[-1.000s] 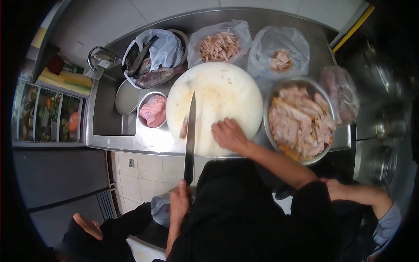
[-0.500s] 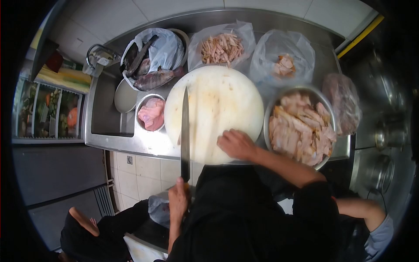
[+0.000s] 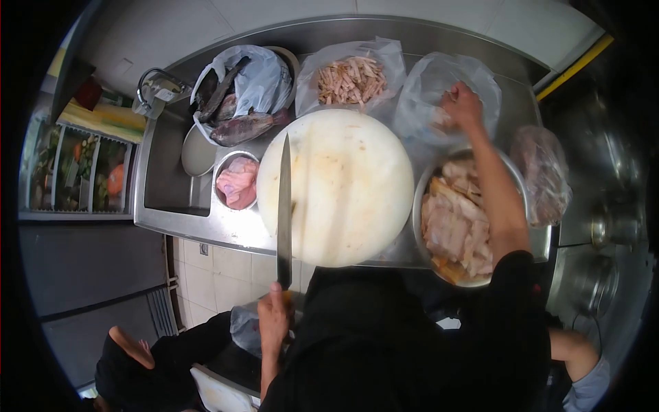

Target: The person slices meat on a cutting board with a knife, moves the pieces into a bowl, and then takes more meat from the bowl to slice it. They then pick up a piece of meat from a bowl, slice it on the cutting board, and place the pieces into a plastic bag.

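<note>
My left hand (image 3: 274, 320) is wrapped round the handle of a long kitchen knife (image 3: 284, 206), its blade pointing away over the left part of a round white cutting board (image 3: 350, 199). My right hand (image 3: 462, 107) is at the mouth of a clear plastic bag (image 3: 420, 93) behind the board, fingers curled. A little pale meat shows just below them; whatever the fingers hold is hidden. Under my right forearm stands a metal bowl (image 3: 418, 226) of sliced, browned-edge meat (image 3: 449, 223).
Another bag (image 3: 309, 86) holds meat strips (image 3: 351, 80). Dark fish (image 3: 240, 129) lie in a bag at back left, near a small bowl of pink meat (image 3: 237, 182) and the sink (image 3: 175, 185). Wrapped meat (image 3: 541, 175) sits at right. Other people's arms (image 3: 130, 349) appear below.
My right hand has moved from the board's near right edge out to the right-hand plastic bag. The knife stays in my left hand, nearly where it was.
</note>
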A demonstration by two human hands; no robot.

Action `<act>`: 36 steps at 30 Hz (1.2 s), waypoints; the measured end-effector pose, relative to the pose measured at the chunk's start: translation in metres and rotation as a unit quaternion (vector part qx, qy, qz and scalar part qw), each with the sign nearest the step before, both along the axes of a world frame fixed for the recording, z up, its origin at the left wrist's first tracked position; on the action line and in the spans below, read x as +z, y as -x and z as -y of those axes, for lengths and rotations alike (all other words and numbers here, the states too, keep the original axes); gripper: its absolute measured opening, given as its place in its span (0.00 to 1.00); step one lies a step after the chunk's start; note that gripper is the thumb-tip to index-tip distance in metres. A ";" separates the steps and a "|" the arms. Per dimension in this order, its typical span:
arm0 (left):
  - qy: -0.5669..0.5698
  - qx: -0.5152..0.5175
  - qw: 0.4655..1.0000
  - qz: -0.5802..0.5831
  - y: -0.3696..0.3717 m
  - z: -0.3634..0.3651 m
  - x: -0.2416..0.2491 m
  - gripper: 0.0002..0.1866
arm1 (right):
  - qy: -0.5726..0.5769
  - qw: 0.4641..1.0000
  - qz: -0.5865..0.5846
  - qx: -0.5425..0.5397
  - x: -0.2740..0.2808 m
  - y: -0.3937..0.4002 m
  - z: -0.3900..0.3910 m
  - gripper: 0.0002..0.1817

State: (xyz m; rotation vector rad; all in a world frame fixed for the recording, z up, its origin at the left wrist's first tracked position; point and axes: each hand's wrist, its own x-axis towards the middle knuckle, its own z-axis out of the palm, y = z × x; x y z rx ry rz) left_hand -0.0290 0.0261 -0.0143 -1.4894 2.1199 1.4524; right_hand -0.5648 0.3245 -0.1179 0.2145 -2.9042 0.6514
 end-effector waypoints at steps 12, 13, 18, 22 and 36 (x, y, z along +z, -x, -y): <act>0.015 0.069 0.997 -0.040 -0.027 0.003 0.001 0.41 | 0.041 0.976 0.183 0.107 -0.047 0.009 0.043 0.18; 0.006 0.071 0.997 -0.032 -0.030 0.004 0.002 0.41 | 0.046 0.971 0.201 0.124 -0.032 0.001 0.052 0.18; -0.006 0.115 0.993 -0.038 -0.039 0.008 -0.007 0.40 | -0.085 0.988 -0.060 0.116 -0.018 -0.049 0.083 0.23; -0.018 0.107 0.994 -0.021 -0.044 0.015 -0.010 0.39 | 0.103 0.950 -0.119 0.270 0.022 -0.148 0.152 0.29; -0.061 0.093 0.991 -0.073 -0.068 0.035 -0.018 0.38 | 0.238 0.854 0.112 0.448 -0.020 -0.298 0.221 0.07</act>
